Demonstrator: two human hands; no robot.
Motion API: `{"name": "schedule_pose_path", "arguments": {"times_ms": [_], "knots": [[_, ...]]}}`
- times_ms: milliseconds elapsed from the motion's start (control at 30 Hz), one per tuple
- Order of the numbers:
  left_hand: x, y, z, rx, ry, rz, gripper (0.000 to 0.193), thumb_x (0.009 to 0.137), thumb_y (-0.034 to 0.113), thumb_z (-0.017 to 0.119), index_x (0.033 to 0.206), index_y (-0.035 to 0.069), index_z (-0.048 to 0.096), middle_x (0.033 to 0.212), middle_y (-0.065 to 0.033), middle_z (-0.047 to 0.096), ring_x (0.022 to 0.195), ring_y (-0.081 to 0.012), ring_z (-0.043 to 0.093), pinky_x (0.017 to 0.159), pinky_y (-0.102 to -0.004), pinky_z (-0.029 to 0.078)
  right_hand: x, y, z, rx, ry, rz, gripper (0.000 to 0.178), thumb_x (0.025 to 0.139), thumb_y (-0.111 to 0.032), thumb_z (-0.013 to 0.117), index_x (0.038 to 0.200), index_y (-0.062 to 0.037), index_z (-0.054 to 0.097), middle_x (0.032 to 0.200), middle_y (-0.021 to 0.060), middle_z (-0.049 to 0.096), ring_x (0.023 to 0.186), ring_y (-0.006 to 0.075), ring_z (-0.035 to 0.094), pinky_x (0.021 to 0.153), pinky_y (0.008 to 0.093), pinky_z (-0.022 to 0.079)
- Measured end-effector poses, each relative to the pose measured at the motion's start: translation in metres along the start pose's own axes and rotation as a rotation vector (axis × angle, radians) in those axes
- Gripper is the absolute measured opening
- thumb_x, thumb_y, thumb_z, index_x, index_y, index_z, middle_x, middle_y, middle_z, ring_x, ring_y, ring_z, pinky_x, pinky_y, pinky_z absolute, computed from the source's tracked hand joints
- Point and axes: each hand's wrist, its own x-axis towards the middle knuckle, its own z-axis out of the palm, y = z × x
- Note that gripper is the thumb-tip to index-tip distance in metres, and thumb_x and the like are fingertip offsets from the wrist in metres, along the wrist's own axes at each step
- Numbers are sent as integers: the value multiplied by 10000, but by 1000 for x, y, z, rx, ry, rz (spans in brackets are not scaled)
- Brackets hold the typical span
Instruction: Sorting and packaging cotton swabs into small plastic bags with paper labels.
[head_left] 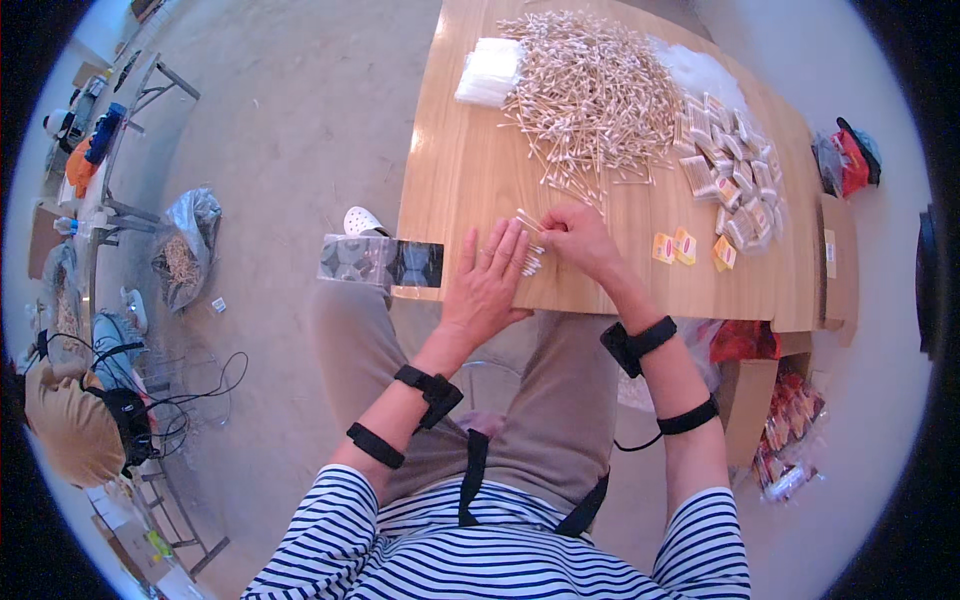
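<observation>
My left hand [488, 272] lies palm down near the table's front edge, fingers stretched out. Beside its fingertips a small row of cotton swabs [533, 262] pokes out with white tips; the rest of that row is hidden under the hand. Close by on the right, my right hand [582, 240] pinches a few cotton swabs [528, 219] between thumb and fingers; how many is hard to make out. Beyond both hands spreads a big loose heap of cotton swabs [595, 95].
Clear plastic bags [488, 72] are stacked left of the heap. To the right lie packed swab bundles [735, 165] and yellow cards [684, 246]. A dark patterned package [380, 262] overhangs the table's left corner. A cardboard box [838, 260] stands against the right edge.
</observation>
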Motion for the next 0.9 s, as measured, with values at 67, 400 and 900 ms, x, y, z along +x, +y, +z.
{"name": "schedule_pose_path", "arguments": {"times_ms": [67,400,900], "knots": [[0,0,1,-11,3,7,1141,580,523,821,1470,9,326,1561,-130,297,1470,-265,239,1202,-511,142,1,2,3,35,-12,-4,168,742,-151,651,816,-5,685,765,165,669,729,292,650,658,396,510],[0,-1,0,4,-15,6,1158,580,553,807,1477,8,317,1570,-127,280,1475,-273,222,1204,-515,127,-12,-6,32,-329,311,-91,100,825,-124,626,905,-64,641,944,150,618,866,371,640,747,476,527],[-1,0,2,0,1,-2,1142,573,552,810,1467,18,340,1556,-123,304,1473,-270,231,1206,-514,116,-5,-6,35,-524,366,66,139,856,-164,614,945,-56,618,1014,148,617,873,362,666,724,486,549]]}}
